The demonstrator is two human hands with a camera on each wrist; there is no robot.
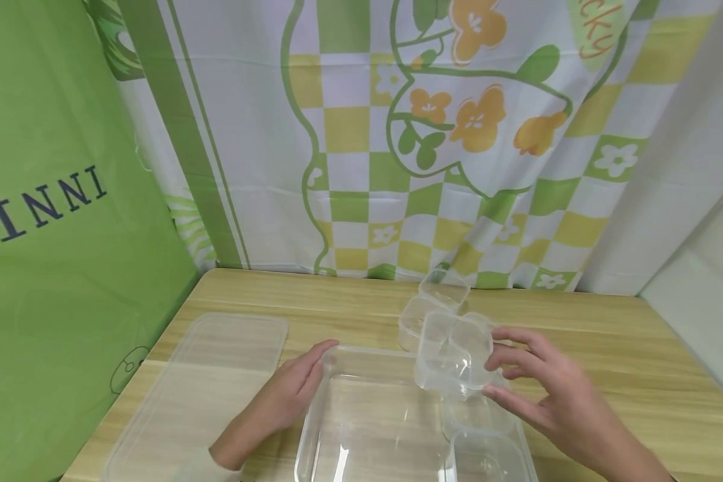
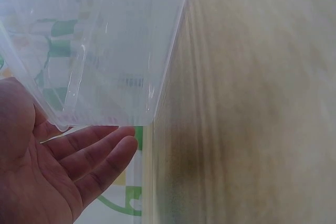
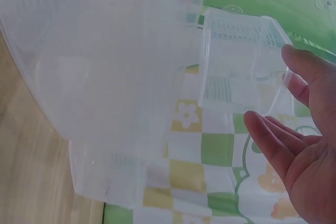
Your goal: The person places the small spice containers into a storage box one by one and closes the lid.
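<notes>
In the head view a large clear plastic box (image 1: 361, 365) sits on the table. My left hand (image 1: 298, 385) rests at its far left corner; the left wrist view shows several fingers (image 2: 100, 163) loosely extended past the end wall. Over the box's far right part, my right hand (image 1: 542, 381) pinches a small clear plastic container (image 1: 436, 348) by its right side, between thumb and fingers. The right wrist view shows this small container (image 3: 239, 61) from another side, its edge at the thumb. Two more small containers (image 1: 491, 455) stand inside the box along its right side.
Behind the box stand more small clear containers (image 1: 412, 321), partly overlapped by the held one. A flat clear lid (image 1: 217, 361) lies on the wooden table (image 1: 602, 335) to the left. A patterned curtain (image 1: 361, 167) hangs along the back edge, with green cloth (image 1: 66, 301) at the left.
</notes>
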